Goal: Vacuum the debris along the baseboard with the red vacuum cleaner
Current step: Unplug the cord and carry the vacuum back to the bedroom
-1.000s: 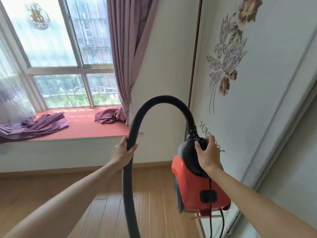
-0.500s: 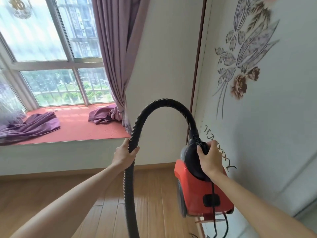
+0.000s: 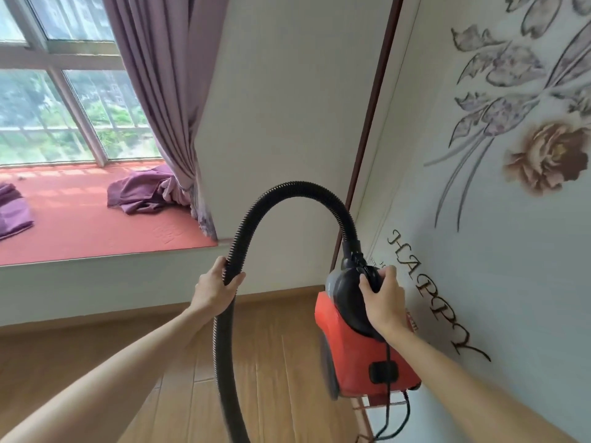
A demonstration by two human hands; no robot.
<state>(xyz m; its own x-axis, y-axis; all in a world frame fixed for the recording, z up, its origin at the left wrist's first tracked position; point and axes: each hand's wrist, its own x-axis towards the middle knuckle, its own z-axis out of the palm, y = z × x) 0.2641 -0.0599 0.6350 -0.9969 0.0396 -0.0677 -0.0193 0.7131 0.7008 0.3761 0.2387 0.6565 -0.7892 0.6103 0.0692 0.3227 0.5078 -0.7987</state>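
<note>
Both hands are occupied with carrying, so by my reading no cleaning has begun. The left hand [image 3: 217,290] curls around the ribbed black plastic hose [image 3: 287,191], and the right hand [image 3: 382,302] grips the black top handle of the boxy red vacuum cleaner [image 3: 361,356], which appears lifted off the wooden plank floor [image 3: 96,378] beside the flower-painted wall [image 3: 479,251]. The nozzle is out of view and no debris shows, so the whole wooden baseboard [image 3: 275,295] is left to do.

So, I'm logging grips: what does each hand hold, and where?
Left hand grips the black hose partway along; right hand holds the red vacuum cleaner by its black top.
</note>
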